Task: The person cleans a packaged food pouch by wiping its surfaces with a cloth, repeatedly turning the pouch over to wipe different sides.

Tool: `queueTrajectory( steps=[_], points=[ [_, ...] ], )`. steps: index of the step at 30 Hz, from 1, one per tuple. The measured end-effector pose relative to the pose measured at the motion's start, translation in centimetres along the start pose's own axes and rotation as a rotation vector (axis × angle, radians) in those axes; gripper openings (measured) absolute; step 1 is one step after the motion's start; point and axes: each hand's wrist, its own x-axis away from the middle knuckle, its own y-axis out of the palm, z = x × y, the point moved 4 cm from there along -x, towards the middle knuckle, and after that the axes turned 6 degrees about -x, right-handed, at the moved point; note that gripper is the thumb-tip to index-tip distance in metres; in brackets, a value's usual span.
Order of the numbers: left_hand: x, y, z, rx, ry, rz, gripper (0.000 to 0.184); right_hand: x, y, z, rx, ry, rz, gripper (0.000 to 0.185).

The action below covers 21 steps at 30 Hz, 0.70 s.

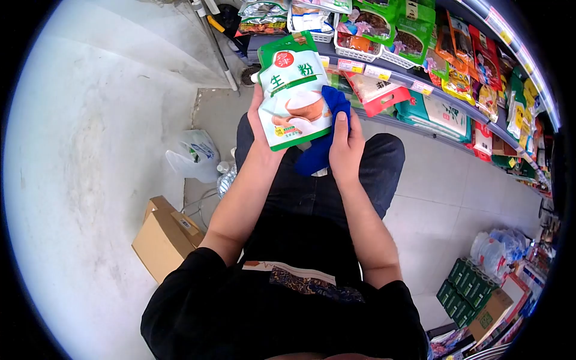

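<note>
A green and white pouch (294,90) with a bowl of white powder printed on it is held up in front of my knees. My left hand (264,123) grips its left side, the fingers hidden behind it. At the pouch's lower right edge, my right hand (347,141) is closed on a blue cloth (318,153), the thumb pressing on top. Part of the cloth lies against the pouch's front edge, and the rest hangs below the pouch.
Shelves (396,77) of packaged food curve along the upper right. A white wall (90,150) stands at the left, with a cardboard box (165,237) and a plastic bag (197,156) beside it. Green boxes (471,288) and a carton (491,315) are at the lower right.
</note>
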Motion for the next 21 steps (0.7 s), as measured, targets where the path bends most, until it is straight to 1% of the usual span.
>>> queueTrajectory(
  steps=[4, 7, 8, 11, 13, 15, 17, 18, 21],
  points=[
    [0.1, 0.5, 0.8, 0.02, 0.003, -0.073, 0.053, -0.2, 0.0, -0.6, -0.004, 0.007, -0.073, 0.04],
    [0.2, 1.0, 1.3, 0.008, -0.011, -0.11, 0.053, -0.7, -0.4, 0.0, -0.063, 0.156, -0.116, 0.039],
    [0.2, 1.1, 1.4, -0.014, -0.018, -0.105, 0.053, -0.9, -0.5, -0.3, -0.07, 0.141, -0.117, 0.035],
    [0.5, 1.2, 1.2, -0.017, -0.05, -0.121, 0.055, -1.4, -0.9, -0.3, -0.062, 0.277, -0.184, 0.034],
    [0.6, 1.2, 1.0, -0.03, -0.067, -0.095, 0.058, -1.9, -1.0, -0.4, -0.101, 0.254, -0.194, 0.03],
    [0.8, 1.5, 0.9, -0.009, -0.083, -0.13, 0.057, -2.1, -1.0, -0.8, -0.098, 0.233, -0.195, 0.03],
    [0.8, 1.5, 1.1, 0.0, -0.102, -0.146, 0.057, -2.2, -0.6, -1.6, -0.157, 0.164, -0.175, 0.029],
    [0.8, 1.2, 1.2, -0.029, -0.078, -0.1, 0.057, -2.2, -0.5, -1.9, -0.187, 0.129, -0.167, 0.029],
    [0.6, 1.3, 1.6, -0.055, -0.081, -0.139, 0.056, -1.8, -0.5, -1.5, -0.148, 0.169, -0.248, 0.028]
  ],
)
